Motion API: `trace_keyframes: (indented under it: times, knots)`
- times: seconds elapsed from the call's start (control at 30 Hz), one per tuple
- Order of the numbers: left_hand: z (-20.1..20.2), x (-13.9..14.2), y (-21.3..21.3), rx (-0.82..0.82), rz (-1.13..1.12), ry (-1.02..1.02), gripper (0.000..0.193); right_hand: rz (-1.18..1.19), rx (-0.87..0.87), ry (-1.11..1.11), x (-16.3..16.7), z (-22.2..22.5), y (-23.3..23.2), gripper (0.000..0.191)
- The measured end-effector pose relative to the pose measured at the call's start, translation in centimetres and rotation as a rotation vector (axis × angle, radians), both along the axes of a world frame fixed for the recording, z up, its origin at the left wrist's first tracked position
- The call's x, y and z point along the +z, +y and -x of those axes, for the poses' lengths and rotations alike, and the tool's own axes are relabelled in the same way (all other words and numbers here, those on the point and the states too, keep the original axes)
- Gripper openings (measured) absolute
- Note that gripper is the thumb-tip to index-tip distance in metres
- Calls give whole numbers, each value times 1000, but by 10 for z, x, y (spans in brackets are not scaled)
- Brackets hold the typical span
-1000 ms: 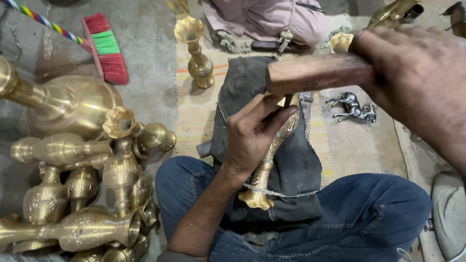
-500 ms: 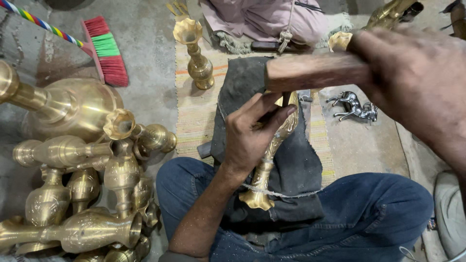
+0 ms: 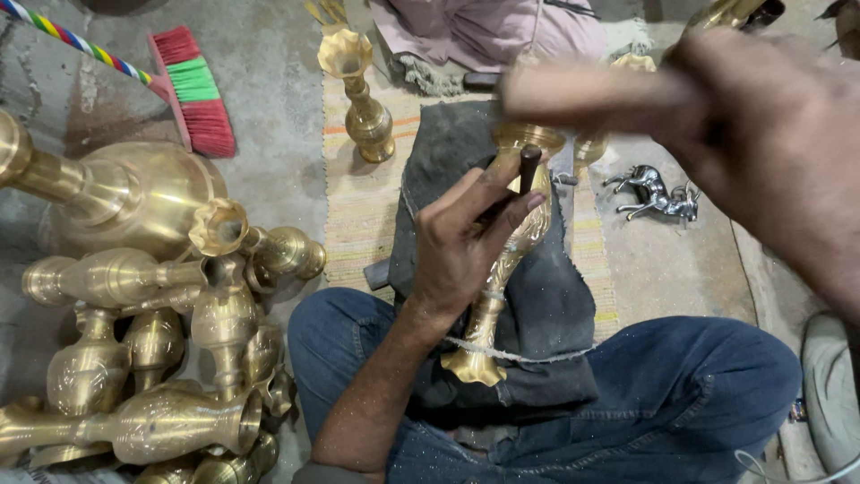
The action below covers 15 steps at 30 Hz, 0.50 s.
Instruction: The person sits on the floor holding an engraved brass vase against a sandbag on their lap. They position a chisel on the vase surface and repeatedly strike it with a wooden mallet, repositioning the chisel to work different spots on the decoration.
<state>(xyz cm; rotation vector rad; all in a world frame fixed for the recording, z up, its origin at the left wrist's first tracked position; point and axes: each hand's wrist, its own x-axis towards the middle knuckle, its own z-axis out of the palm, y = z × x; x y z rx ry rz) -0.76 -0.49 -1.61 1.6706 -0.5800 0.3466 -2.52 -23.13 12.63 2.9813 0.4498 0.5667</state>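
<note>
Left hand grasping a dark punch upright on a brass vase lying across the lap, right hand clenched round a blurred wooden mallet above

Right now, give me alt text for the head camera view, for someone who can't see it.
A seated person's left hand holds a dark punch against a brass vase lying on a dark cloth over the lap, while the right hand raises a blurred wooden block. More brass vases are heaped on the left.
</note>
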Motion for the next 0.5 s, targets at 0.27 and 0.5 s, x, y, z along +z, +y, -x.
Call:
trace_keyframes:
  times: [0.27,0.5]
  knots:
    - [-3,-3,-1,-45,64,-35,35,140,-75,40,-2,-4,6,32]
    - [-2,-2,1,-47,67,-15,35,345,3,-12,0,-5,5,24]
